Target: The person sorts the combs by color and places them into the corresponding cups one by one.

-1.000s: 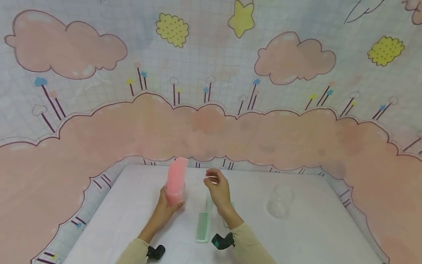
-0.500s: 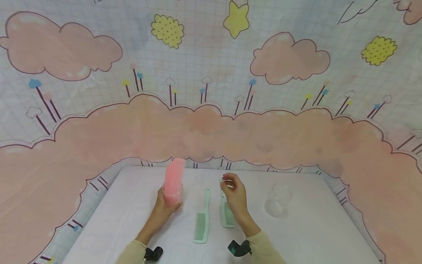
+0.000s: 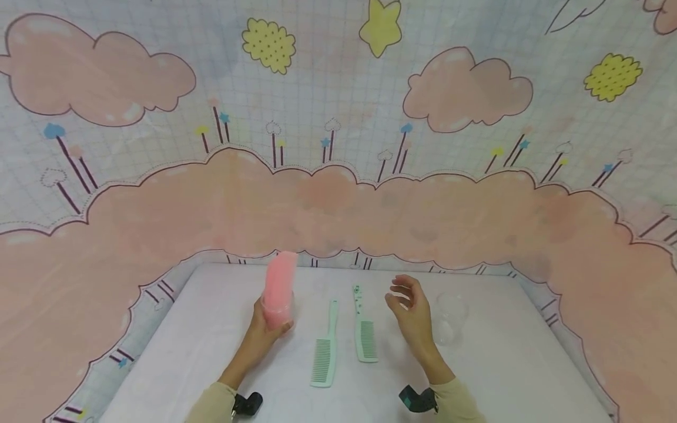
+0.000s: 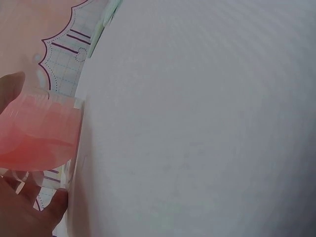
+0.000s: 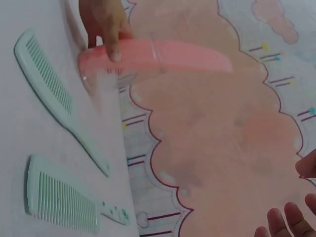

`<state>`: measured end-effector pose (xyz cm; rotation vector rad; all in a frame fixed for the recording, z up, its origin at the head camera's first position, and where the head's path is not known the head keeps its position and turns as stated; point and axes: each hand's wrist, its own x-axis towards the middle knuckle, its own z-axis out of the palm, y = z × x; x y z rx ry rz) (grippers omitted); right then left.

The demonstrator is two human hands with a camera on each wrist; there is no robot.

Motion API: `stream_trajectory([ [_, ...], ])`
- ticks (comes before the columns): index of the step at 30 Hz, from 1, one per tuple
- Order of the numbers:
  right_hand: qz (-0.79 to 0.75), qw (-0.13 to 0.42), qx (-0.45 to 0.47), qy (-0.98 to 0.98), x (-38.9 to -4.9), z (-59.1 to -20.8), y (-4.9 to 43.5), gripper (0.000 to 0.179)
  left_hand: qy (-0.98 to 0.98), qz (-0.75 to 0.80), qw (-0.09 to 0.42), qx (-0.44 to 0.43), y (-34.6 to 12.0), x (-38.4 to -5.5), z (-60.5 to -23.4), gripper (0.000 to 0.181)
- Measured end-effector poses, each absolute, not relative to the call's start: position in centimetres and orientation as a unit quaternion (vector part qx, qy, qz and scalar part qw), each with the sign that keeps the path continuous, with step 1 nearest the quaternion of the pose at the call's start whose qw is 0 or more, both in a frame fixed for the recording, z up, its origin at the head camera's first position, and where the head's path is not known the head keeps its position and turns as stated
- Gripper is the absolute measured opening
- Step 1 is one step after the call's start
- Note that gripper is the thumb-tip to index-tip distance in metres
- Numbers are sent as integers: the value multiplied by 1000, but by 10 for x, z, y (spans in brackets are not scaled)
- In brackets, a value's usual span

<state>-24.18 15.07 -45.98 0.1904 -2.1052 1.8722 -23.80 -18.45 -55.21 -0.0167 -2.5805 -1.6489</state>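
My left hand [image 3: 262,329] grips a clear plastic cup [image 4: 74,170], fingers and thumb wrapped round its side. In the cup stands a curved pink piece [image 3: 280,282] with fine lines, rising well above the rim; it looks like a broad comb. My right hand [image 3: 414,314] is raised over the table's right half with relaxed, slightly bent fingers and nothing in them. Between the hands lie two mint-green combs: a left comb [image 3: 324,352] and a right comb [image 3: 365,335] with dark marks on its handle.
A clear, rounded container [image 3: 449,320] stands right of my right hand, partly overlapped by it. The white table [image 3: 518,352] ends at a cloud-patterned cloth backdrop [image 3: 338,217]. Black wrist cameras [image 3: 418,399] sit at both sleeves.
My right hand has moved right, from above the combs to beside the clear container, uncovering the right comb. The left hand keeps holding the cup in nearly the same place.
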Motion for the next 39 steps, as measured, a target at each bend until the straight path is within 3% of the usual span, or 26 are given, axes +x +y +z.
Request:
stream_trajectory([
  [9, 621, 253, 67, -739, -238, -461, 186, 46, -841, -540, 39, -3, -184, -237, -553, 102],
  [21, 537, 282, -1, -795, -231, -467, 235, 58, -846, -532, 29, 0, -187, -243, -558, 106],
  [28, 551, 246, -43, -797, -231, -478, 261, 79, -850, -525, 32, -8, -187, -246, -556, 107],
  [39, 606, 128, -87, -780, -242, -505, 273, 104, -844, -536, 31, -5, -185, -246, -556, 105],
])
